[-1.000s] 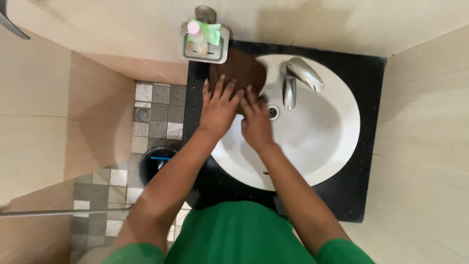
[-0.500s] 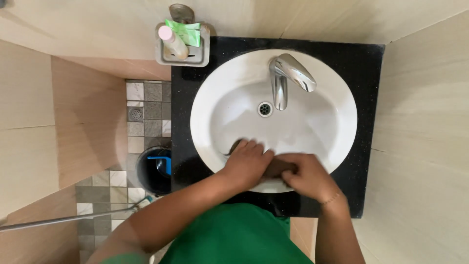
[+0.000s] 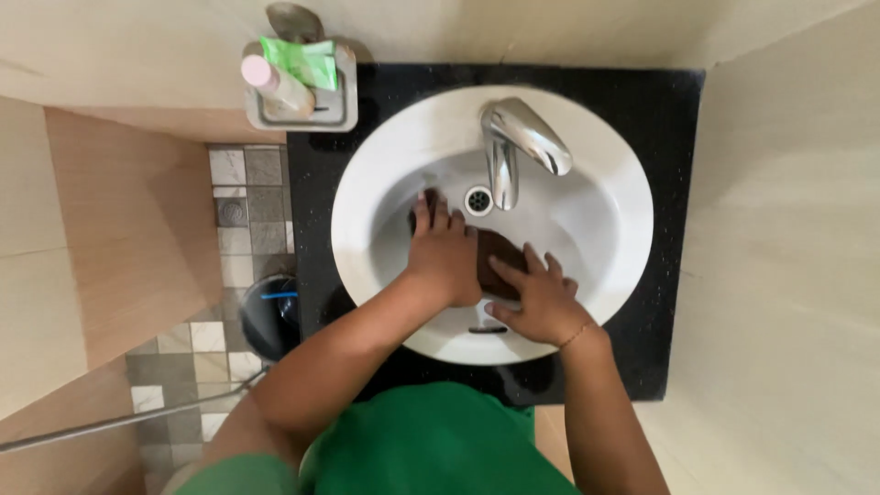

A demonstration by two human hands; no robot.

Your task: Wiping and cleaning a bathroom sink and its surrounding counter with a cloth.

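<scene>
A dark brown cloth [image 3: 495,261] is pressed flat against the white basin [image 3: 605,229] at mid-frame, under the spread left hand [image 3: 445,252] and the open right hand [image 3: 536,298]. The tap [image 3: 518,147] lies just above; free basin remains to the right.

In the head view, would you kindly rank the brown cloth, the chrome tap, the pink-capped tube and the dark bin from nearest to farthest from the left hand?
From the left hand:
1. Brown cloth, under it in the white basin.
2. Chrome tap, just beyond, at the basin's back.
3. Dark bin, on the floor at the left.
4. Pink-capped tube, in the back-left holder.
</scene>
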